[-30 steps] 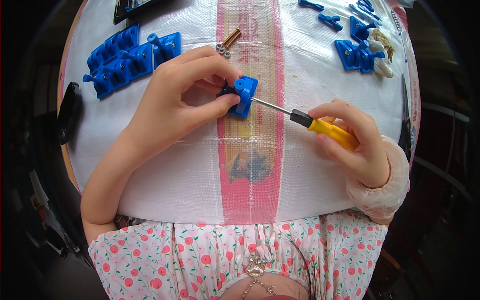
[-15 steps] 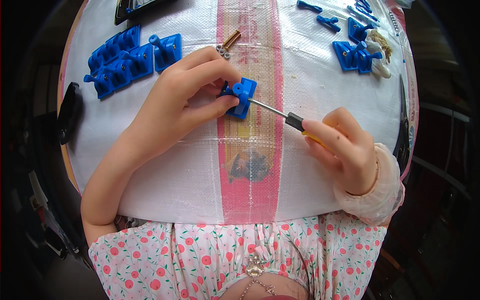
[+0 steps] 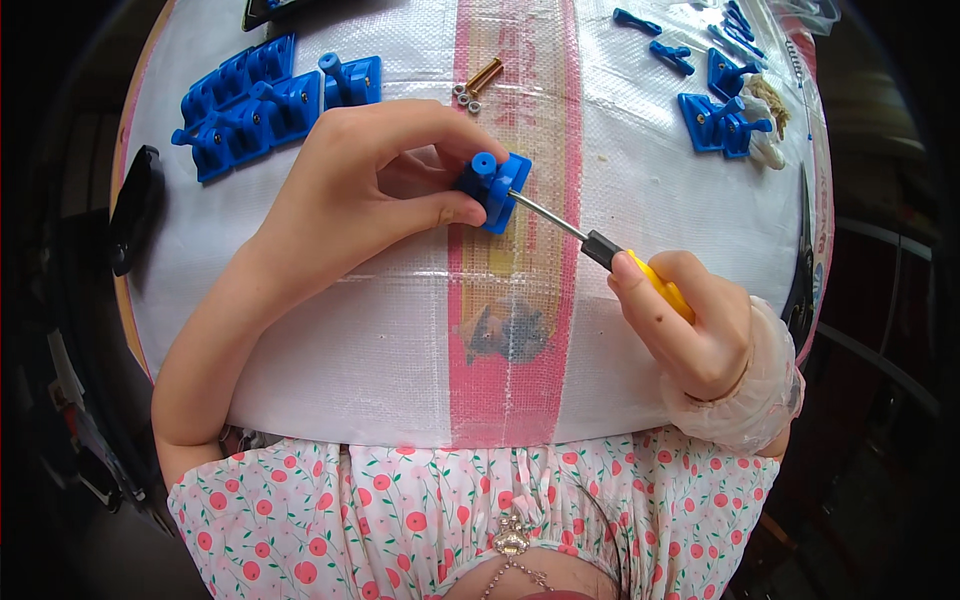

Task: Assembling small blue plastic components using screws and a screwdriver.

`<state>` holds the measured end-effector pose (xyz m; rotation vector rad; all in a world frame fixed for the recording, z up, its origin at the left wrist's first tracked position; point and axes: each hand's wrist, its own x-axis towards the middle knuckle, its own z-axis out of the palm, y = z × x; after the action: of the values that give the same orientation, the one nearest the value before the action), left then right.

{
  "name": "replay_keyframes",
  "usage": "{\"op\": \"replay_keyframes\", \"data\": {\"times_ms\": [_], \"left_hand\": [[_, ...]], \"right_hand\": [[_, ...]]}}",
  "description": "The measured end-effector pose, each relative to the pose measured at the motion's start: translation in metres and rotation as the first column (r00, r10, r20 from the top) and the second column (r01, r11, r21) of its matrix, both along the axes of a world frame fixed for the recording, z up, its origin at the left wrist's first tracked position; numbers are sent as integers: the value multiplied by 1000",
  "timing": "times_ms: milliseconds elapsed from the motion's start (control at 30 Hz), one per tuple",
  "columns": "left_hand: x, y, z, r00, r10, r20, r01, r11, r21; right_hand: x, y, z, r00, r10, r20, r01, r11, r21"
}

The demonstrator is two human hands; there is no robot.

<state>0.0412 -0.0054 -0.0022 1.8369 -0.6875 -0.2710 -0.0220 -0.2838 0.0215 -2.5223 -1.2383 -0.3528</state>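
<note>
A blue plastic bracket (image 3: 507, 196) with a square base and a short round lever stands over the woven cloth's coloured stripe. My left hand (image 3: 385, 180) pinches it between thumb and fingers. In my right hand (image 3: 695, 315) is a screwdriver (image 3: 600, 247) with a yellow and black handle. Its shaft slants up to the left and the tip meets the right side of the bracket; the screw there is too small to make out. Brass-coloured bolts (image 3: 486, 75) and several small nuts (image 3: 468, 100) lie just beyond my left hand.
Several similar blue brackets (image 3: 245, 115) sit at the far left, and more blue brackets (image 3: 715, 125) at the far right beside loose blue levers (image 3: 670, 57). A black case (image 3: 139, 210) lies on the left edge, black scissors (image 3: 803, 260) on the right edge.
My right hand has turned around the screwdriver handle, so more of its yellow part shows. The whole view has shifted slightly; my left hand keeps its pinch on the bracket.
</note>
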Motion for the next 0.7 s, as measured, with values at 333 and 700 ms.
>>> {"op": "replay_keyframes", "data": {"times_ms": [333,700], "left_hand": [[5,7,0,999,-1,42,-1,999,46],[9,5,6,999,-24,42,22,999,44]], "right_hand": [[12,3,-7,991,5,-135,13,991,133],[29,0,13,988,126,90,-118,989,-92]]}}
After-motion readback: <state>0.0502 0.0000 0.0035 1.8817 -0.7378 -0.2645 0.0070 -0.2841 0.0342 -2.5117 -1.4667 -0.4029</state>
